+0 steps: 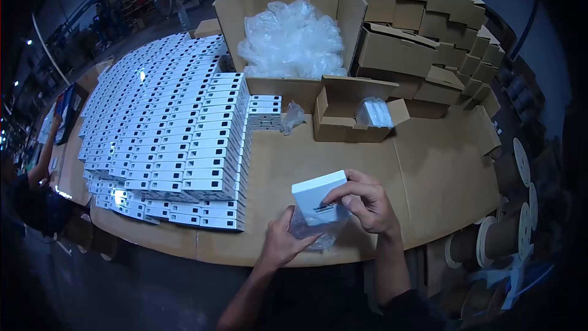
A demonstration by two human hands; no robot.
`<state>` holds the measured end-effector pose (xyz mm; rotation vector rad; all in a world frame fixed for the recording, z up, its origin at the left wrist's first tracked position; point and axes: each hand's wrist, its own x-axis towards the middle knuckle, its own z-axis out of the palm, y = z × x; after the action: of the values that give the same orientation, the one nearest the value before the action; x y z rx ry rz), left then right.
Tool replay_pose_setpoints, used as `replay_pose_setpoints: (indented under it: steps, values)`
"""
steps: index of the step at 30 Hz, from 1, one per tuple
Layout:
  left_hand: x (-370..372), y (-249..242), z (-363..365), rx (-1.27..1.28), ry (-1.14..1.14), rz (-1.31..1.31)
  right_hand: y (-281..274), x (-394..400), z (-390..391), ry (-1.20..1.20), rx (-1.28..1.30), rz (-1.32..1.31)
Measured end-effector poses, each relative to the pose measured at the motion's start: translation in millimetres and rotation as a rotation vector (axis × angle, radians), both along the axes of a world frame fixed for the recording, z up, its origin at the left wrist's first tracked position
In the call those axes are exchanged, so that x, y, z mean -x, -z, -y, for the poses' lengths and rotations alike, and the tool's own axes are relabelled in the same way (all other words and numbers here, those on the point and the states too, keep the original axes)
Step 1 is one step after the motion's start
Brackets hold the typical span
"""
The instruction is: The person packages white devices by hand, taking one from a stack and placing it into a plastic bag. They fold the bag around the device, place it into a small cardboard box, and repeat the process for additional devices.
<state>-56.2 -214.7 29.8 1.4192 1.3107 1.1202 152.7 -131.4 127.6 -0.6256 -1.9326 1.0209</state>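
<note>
Writing: the big box [288,30] had dark letters along its top edge, too small and blurry to read. The white box [320,197] had a dark mark on its side; the words could not be read.
Right hand [367,203]: it was curled over the white box from the right, fingers on the box's side, thumb tucked under. It held the box tight.
Left hand [286,242]: it lay low and flat, fingers pointing right, pinching the clear bag [315,232] under the white box.
White box: it was tilted up near the front edge of the table [429,178], its lower end in the clear bag, between both hands.
Stacks [171,141]: lots of the same white boxes lay in neat rows on the left of the table, each with a small dark mark.
Big box: it stood open at the back, full of crinkly clear bags.
Small box [343,116]: it sat open, just in front of the big box, with clear bags inside.
Brown boxes [435,24]: they were piled up at the back right.
Other person: an arm [43,159] showed at the far left.
</note>
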Motion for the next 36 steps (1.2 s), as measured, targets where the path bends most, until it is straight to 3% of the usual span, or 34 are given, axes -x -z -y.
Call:
replay_pose_setpoints:
  steps: [9,12,15,16,20,23,27,31,36]
  values:
    - [0.2,11.1,-0.5,0.027,0.007,0.215,27.0,4.6,2.2,-0.021,0.142,-0.066]
    - [-0.6,6.3,4.1,0.016,0.03,0.293,43.3,4.9,7.4,0.042,0.332,-0.059]
    - [1.7,28.0,6.4,0.257,-0.014,0.868,41.3,4.5,15.5,0.007,0.439,-0.034]
    - [2.6,38.7,3.2,0.185,-0.009,0.664,46.1,0.0,15.4,-0.054,0.458,0.001]
    - [-1.6,44.8,3.1,0.148,-0.101,0.705,62.1,13.3,31.1,0.176,0.63,-0.484]
    - [-1.3,50.1,0.1,0.073,-0.109,0.617,95.7,4.5,37.5,0.249,0.813,-0.445]
    - [3.4,43.5,-8.2,-0.012,-0.067,0.363,101.3,13.4,42.2,0.391,0.699,-0.424]
    - [0.7,15.0,-20.1,-0.191,-0.089,0.194,95.1,14.6,37.7,0.315,0.527,-0.562]
    - [-4.3,9.4,-21.5,-0.265,-0.068,0.314,96.4,16.1,34.1,0.163,0.501,-0.551]
